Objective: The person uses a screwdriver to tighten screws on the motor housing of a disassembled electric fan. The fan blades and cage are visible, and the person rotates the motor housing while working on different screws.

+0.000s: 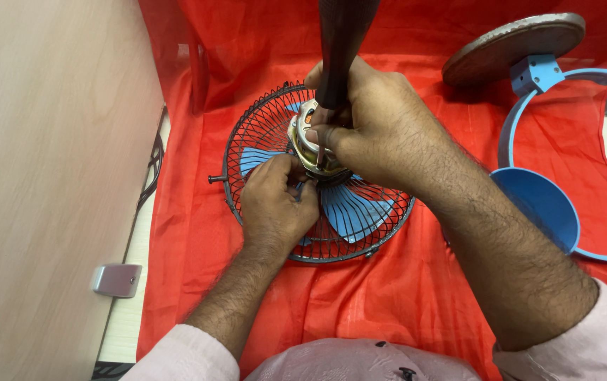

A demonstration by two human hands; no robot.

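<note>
A small fan motor (312,141), shiny and round, sits on top of a wire fan cage (317,176) with blue blades (353,210) inside it. The cage lies flat near the middle of a red cloth (360,303) that covers the worktop. The right hand (367,127) comes in from the lower right, with the arm bent across the cloth, and curls tight around the dark handle of a tool (342,42) that stands almost straight up over the motor. Its fingers are pressed together around the handle, and the thumb rests against the motor. The left hand (275,201) comes up from the bottom edge and lies on the cage just below the motor. Its fingers are bent in and pinch something small next to the motor, but it is too tiny to tell what. Both arms wear light pink sleeves (571,346) pushed up. Off to the right side of the cloth lies a blue fan stand (539,197) with a round dark base (515,46) near the top right corner. Along the left edge runs a light wooden panel (49,176), with a small grey metal bracket (116,279) near its bottom.
</note>
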